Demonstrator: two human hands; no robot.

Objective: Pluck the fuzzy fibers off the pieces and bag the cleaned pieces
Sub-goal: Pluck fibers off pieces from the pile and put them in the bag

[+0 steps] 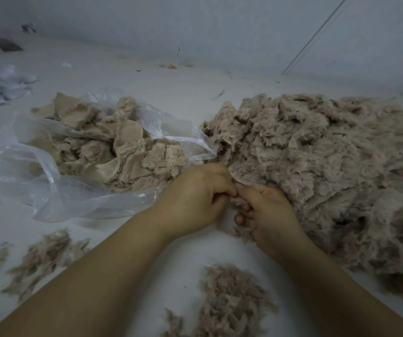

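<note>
both hands, left and right, pinch one fuzzy piece between them, the bag lying open just left, nearer the left hand.

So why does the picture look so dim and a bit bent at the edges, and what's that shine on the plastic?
Head view: the light is low and bluish, so the fuzzy pile looks murky; the wide lens bows the wall line at top right; the clear bag catches pale glare streaks; the plucked tufts at lower left are smeared by blur, while the left hand and right hand stay fairly sharp.
</note>
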